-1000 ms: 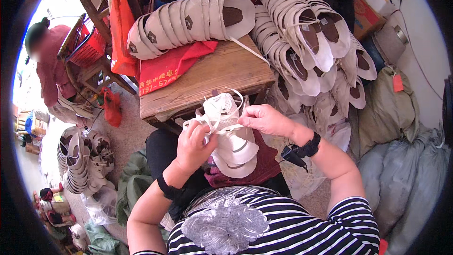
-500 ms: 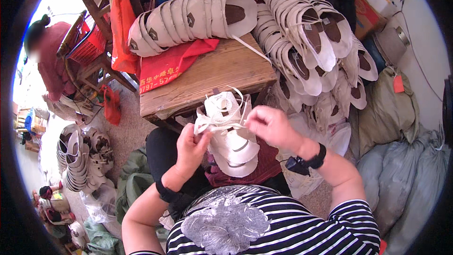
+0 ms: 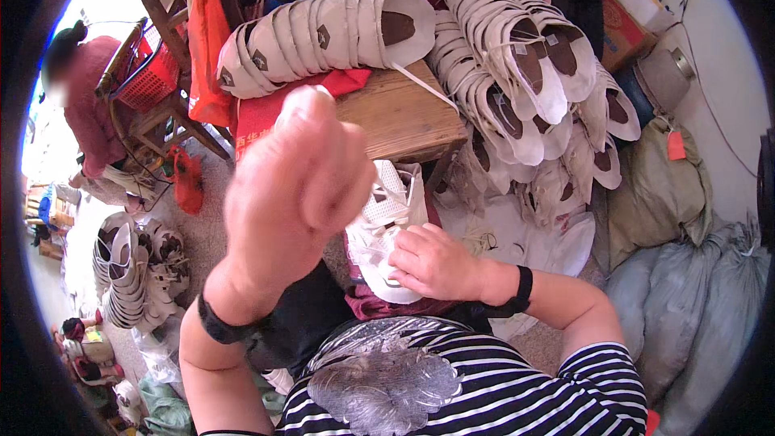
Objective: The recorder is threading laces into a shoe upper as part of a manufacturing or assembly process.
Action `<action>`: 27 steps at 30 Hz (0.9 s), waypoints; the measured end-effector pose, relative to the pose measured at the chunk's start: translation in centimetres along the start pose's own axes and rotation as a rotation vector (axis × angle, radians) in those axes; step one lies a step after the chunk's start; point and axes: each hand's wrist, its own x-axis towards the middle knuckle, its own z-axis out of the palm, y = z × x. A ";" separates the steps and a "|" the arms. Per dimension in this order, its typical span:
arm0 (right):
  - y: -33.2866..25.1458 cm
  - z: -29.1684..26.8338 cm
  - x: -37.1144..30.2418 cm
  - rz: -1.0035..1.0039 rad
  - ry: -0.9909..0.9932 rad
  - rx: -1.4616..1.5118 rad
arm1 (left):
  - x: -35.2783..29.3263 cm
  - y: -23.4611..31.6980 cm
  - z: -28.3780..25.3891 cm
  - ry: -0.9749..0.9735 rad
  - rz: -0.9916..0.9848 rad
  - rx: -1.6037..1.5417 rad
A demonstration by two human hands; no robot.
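Observation:
A white shoe upper point(image 3: 373, 265) with a mesh tongue and a lace lies over a dark red cloth point(image 3: 367, 303) on my lap. My right hand point(image 3: 440, 265) grips its lacing area from the right, fingers bent and pressed together. Raised high on the left, close to the camera, my left hand point(image 3: 291, 178) is curled into a fist. Whether a lace end is inside that fist is hidden. The fist and wrist cover part of the wooden table and the upper's left edge.
Just ahead stands a wooden table point(image 3: 420, 133) bearing a row of nested uppers point(image 3: 339, 36) and a red bag point(image 3: 262, 113). More stacked uppers point(image 3: 517, 48) rise at the right, beside tied sacks point(image 3: 686, 282). A person point(image 3: 89, 97) sits at far left near a red basket point(image 3: 149, 73).
My left hand has left the upper's lacing and risen toward the camera, closed. My right hand has moved down and left onto the upper, which now tilts differently.

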 end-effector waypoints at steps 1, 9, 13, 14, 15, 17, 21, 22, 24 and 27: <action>0.0 0.1 0.1 0.008 0.004 0.002 | -0.3 -0.6 -0.1 -0.021 0.035 0.147; 0.7 -1.1 3.6 0.418 0.161 0.491 | -0.4 -1.5 -2.0 -0.004 0.074 0.408; 1.3 -1.8 6.2 0.164 0.262 0.476 | -0.5 -1.3 -2.1 0.006 0.046 0.316; 1.1 -2.5 6.8 0.193 0.185 0.666 | -0.5 -1.1 -2.5 0.009 0.073 0.344; 1.2 -3.0 7.3 0.219 0.105 0.855 | -0.5 -0.9 -2.7 0.012 0.100 0.374; 2.7 -3.9 7.5 0.228 0.095 0.812 | -0.9 -0.8 -2.9 0.074 0.103 0.315; 4.8 -3.3 8.6 0.294 0.244 1.160 | -1.3 -0.7 -2.8 0.008 0.127 0.390; 4.8 -2.6 9.2 0.286 0.222 1.178 | -1.3 -0.7 -2.4 0.006 0.144 0.427; 4.7 -1.4 9.5 0.292 0.039 1.348 | -1.6 -0.8 -2.0 0.064 0.162 0.410; 6.1 -0.6 9.7 0.288 -0.165 1.455 | -1.8 0.2 -3.1 0.147 0.188 0.411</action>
